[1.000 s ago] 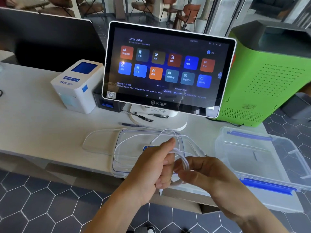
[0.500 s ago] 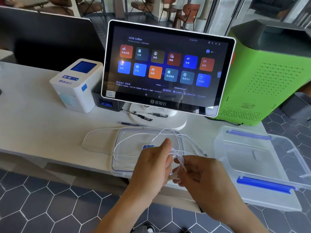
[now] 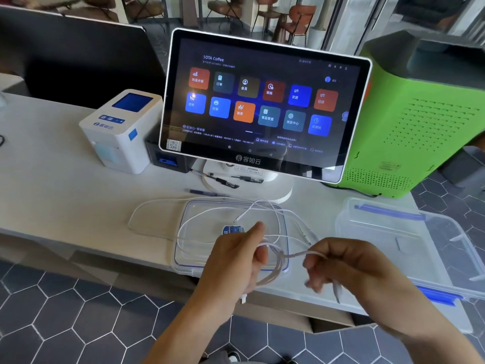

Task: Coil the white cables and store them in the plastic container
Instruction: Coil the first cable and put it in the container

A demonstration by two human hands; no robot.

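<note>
The left hand (image 3: 236,261) grips a small coil of white cable (image 3: 273,269) just in front of the counter (image 3: 52,195) edge, its fingers (image 3: 258,229) curled round the loops, with a plug end hanging below the palm; the right hand (image 3: 349,264) pinches the same cable's free run, drawn taut from the coil, though its fingers are blurred and the exact hold is hard to read; a second plug end seems to dangle beneath it. More loose white cable (image 3: 157,206) lies on the counter, part of it across a clear lid (image 3: 189,258) with a blue sticker, part looping off to the left of it. The plastic container (image 3: 393,232), clear with blue latches, sits open on the counter to the right, overhanging the near edge. Behind stand a touchscreen terminal (image 3: 262,106) showing coloured icons, a white label printer (image 3: 120,130) to its left, a green machine (image 3: 420,122) to its right, and pens (image 3: 223,181) at the terminal's base.
</note>
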